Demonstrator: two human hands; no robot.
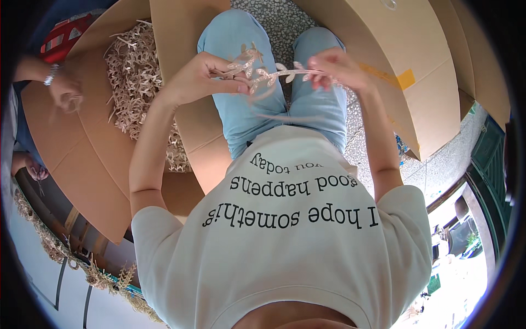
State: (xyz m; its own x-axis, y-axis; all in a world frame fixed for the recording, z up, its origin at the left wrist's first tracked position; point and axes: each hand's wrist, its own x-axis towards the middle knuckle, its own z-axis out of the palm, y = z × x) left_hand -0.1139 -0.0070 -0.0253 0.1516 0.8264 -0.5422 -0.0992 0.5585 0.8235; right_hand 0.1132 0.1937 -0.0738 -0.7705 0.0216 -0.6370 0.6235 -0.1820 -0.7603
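Observation:
A strip of pale beige leaf-shaped trim [283, 72] stretches between my two hands above my knees. My left hand [216, 78] is closed around a looped bundle of it, with leaves sticking up past the fingers and a thin blurred tail hanging below. My right hand [337, 68] pinches the other end of the strip; those fingertips are slightly smeared by motion. To the left, a cardboard box [178, 82] holds a heap of similar leafy trim [134, 77].
Another cardboard box [422, 49] with orange tape stands at the right on the speckled floor [276, 22]. At the far left, another person's hand [66, 92], with a bracelet at the wrist, reaches over a box flap. Trim pieces [101, 277] hang along an edge at lower left.

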